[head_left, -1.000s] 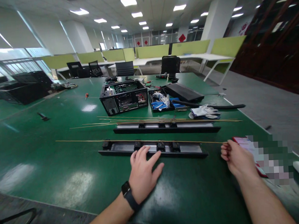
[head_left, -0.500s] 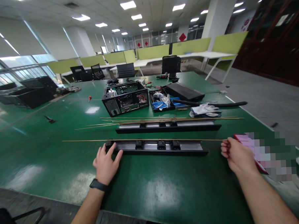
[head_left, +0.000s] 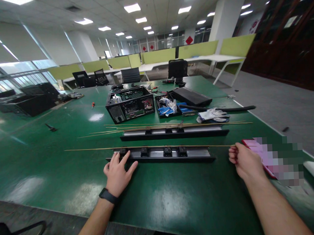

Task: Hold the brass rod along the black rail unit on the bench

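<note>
A thin brass-coloured rod (head_left: 148, 146) runs level along the far side of the nearer black rail (head_left: 159, 160), over or beside several small black blocks seated on its silvery strip. My right hand (head_left: 244, 158) is closed around the rod's right end, past the end of the rail. At the rail's left part, my left hand (head_left: 119, 174) has its fingers spread, with the fingertips at the leftmost black block (head_left: 123, 152); whether they press on it is hard to tell. The rod's left end sticks out well beyond the rail.
Behind lies a second rail (head_left: 173, 135) with several thin rods (head_left: 97, 133) across it. Beyond are an open computer case (head_left: 130, 108), a box of gloves (head_left: 168, 108), white gloves (head_left: 214, 115) and a black tube (head_left: 237, 109). A pink, partly blurred item (head_left: 257, 151) lies near my right hand.
My left hand has moved right along the rail, and the leftmost block has slid right with it. My right hand keeps its hold on the rod. The view has shifted slightly.
</note>
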### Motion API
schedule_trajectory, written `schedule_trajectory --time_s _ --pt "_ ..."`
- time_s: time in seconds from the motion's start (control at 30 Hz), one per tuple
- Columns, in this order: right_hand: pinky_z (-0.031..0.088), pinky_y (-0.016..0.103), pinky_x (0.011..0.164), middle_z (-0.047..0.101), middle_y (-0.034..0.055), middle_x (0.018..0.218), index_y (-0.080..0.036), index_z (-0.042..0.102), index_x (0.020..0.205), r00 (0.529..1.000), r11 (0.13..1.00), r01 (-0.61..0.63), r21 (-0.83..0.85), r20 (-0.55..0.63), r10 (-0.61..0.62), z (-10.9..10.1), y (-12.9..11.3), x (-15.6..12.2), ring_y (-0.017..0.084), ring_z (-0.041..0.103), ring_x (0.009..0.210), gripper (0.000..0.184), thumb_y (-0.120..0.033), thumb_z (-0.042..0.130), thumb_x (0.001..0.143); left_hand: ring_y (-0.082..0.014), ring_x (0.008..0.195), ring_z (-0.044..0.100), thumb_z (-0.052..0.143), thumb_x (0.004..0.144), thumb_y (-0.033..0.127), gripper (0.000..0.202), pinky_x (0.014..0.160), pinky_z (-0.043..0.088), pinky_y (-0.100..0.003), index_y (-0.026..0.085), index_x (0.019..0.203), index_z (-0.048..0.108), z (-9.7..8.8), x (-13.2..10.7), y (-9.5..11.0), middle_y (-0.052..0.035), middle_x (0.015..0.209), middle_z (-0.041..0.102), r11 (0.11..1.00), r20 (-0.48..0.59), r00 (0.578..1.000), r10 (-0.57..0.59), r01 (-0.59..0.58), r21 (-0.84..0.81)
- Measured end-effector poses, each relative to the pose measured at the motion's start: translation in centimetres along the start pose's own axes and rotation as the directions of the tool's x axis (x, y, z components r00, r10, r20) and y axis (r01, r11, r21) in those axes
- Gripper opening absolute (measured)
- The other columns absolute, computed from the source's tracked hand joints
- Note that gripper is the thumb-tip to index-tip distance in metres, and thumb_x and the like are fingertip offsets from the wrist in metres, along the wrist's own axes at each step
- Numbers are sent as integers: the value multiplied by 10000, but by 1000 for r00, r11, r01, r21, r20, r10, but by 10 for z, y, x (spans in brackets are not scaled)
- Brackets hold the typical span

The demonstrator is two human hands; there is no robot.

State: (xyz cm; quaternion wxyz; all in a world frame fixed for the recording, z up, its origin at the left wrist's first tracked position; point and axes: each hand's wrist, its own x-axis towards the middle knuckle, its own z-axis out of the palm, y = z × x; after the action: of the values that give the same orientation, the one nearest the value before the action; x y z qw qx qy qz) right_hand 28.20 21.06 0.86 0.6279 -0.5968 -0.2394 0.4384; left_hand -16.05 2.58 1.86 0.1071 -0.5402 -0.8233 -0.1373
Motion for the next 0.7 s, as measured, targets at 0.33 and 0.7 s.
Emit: schedule_trajectory --time_s 0.33,0.7 --pt "283 185 320 588 15 633 -174 631 688 1000 1000 21 -2 18 -21 -2 3 2 89 473 434 98 -238 658 756 -377 1490 448 642 970 540 526 1122 395 -578 340 1456 642 2 -3 3 -190 1549 546 999 -26 999 39 -39 8" --pt "288 185 322 592 17 631 -173 622 677 1000 1000 25 12 14 -25 0 -1 -4 91 474 433 110 -217 659 771 -400 1453 481 657 964 508 496 1078 439 -598 300 1413 677 -3 -13 3 -230 1548 502 997 -131 989 71 -74 -21"
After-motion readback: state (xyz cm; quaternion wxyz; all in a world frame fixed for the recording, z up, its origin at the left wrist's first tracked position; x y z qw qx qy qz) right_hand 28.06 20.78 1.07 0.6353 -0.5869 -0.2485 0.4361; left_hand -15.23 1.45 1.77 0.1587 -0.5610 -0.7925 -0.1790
